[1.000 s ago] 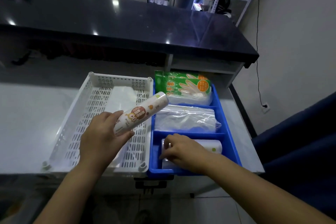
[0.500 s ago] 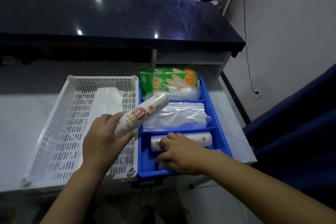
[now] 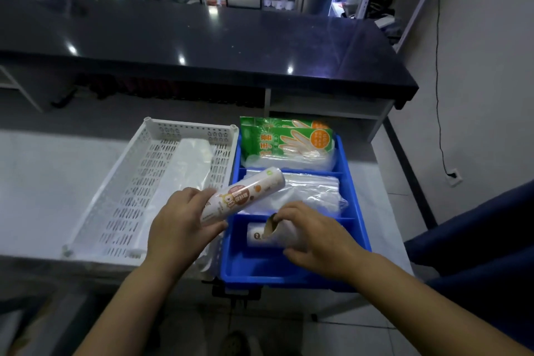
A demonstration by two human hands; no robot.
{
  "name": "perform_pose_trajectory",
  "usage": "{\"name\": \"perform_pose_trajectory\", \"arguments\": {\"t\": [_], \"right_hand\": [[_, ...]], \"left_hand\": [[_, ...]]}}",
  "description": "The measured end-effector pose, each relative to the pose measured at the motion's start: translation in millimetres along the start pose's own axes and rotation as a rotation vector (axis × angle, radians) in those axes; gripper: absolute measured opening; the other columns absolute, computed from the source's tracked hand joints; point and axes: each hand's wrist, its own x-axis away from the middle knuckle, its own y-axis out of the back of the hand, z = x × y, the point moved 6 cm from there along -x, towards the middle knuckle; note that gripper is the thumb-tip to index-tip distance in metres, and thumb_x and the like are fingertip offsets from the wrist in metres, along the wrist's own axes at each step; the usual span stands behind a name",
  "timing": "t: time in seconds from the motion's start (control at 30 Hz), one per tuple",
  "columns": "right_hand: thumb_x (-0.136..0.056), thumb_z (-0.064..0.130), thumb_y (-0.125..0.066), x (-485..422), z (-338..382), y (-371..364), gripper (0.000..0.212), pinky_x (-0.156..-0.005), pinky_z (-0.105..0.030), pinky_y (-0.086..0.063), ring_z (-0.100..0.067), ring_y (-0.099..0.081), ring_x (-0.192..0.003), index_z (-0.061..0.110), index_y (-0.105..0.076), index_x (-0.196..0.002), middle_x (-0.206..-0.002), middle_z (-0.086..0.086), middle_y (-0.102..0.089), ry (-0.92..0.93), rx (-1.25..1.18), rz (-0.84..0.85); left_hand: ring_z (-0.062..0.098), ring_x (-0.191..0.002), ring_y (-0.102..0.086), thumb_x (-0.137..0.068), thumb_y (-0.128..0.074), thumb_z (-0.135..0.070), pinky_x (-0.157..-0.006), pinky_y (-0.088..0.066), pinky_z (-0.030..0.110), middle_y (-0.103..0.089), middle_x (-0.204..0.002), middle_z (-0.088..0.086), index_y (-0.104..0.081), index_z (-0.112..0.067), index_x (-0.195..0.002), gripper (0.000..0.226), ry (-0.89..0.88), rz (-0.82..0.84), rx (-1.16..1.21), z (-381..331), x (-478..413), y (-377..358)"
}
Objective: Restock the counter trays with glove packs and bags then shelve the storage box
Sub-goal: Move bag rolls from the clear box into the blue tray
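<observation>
- Two hands in view, each holding a roll.
- Left hand [image 3: 179, 228] grips a printed roll [image 3: 245, 196] by its near end. The roll is tilted, with its far end raised over the middle compartment of the blue tray [image 3: 251, 269].
- Right hand [image 3: 315, 240] is curled round a second roll [image 3: 271, 231] over the near compartment, cardboard core end showing. A third roll [image 3: 255, 235] lies beneath it.
- Far compartment: green glove packs [image 3: 289, 141], stacked.
- Middle compartment: clear plastic bags [image 3: 312, 191].
- White slotted basket [image 3: 127, 182] sits just beside the tray's left wall, with a clear bag [image 3: 187, 170] lying inside.
- Tray and basket both sit on the pale tabletop [image 3: 43, 182], below a dark glossy counter [image 3: 202, 46].
</observation>
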Motion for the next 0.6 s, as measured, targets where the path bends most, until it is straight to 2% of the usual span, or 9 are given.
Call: {"name": "perform_pose_trajectory", "arguments": {"t": [0.07,0.17,0.27,0.4,0.5,0.6], "right_hand": [[-0.078,0.028,-0.071,5,-4,11,0.052,-0.084,-0.026,-0.054,-0.005,-0.052,-0.108,0.04,-0.041,-0.119,-0.123,0.015,-0.048,-0.034,-0.144,-0.096],[-0.076,0.016,-0.072,10,-10,46,0.053,-0.081,-0.028,-0.056,-0.011,-0.056,-0.107,0.036,-0.044,-0.116,-0.119,0.012,-0.051,-0.087,-0.399,-0.333],[-0.074,0.011,-0.071,20,-12,93,0.053,-0.079,-0.024,-0.056,-0.011,-0.06,-0.101,0.031,-0.045,-0.116,-0.117,0.011,-0.053,-0.075,-0.518,-0.564],[-0.077,0.009,-0.072,30,-11,136,0.057,-0.079,-0.015,-0.053,-0.005,-0.057,-0.1,0.04,-0.042,-0.115,-0.112,0.021,-0.052,-0.086,-0.415,-0.713],[-0.078,0.009,-0.071,35,-14,144,0.056,-0.073,-0.005,-0.048,0.009,-0.054,-0.097,0.031,-0.042,-0.12,-0.11,0.028,-0.049,-0.09,-0.327,-0.746],[-0.078,0.008,-0.071,43,-21,142,0.056,-0.072,-0.004,-0.047,0.009,-0.054,-0.098,0.028,-0.043,-0.122,-0.111,0.029,-0.049,-0.119,-0.319,-0.769]], "left_hand": [[0.02,-0.082,-0.057,-0.058,-0.086,-0.034,-0.055,-0.043,0.026,-0.062,-0.093,0.004,-0.061,-0.017,-0.115,0.065,-0.002,0.028,0.0,-6,2,-2],[0.023,-0.085,-0.057,-0.057,-0.086,-0.035,-0.059,-0.048,0.03,-0.062,-0.094,0.005,-0.061,-0.018,-0.115,0.066,-0.03,0.058,0.012,-16,3,-5],[0.023,-0.086,-0.057,-0.059,-0.084,-0.037,-0.064,-0.048,0.033,-0.061,-0.096,0.005,-0.062,-0.019,-0.115,0.062,-0.105,0.123,0.027,-35,3,-14],[0.029,-0.084,-0.061,-0.056,-0.084,-0.035,-0.067,-0.051,0.035,-0.064,-0.093,0.007,-0.065,-0.015,-0.109,0.059,-0.288,0.233,0.03,-69,8,-36],[0.023,-0.097,-0.055,-0.062,-0.076,-0.035,-0.081,-0.046,0.033,-0.062,-0.103,0.002,-0.062,-0.018,-0.113,0.056,-0.357,0.288,0.077,-86,12,-57],[0.013,-0.108,-0.043,-0.072,-0.064,-0.04,-0.093,-0.038,0.027,-0.054,-0.115,-0.006,-0.053,-0.028,-0.123,0.054,-0.348,0.39,0.092,-86,15,-79]]}}
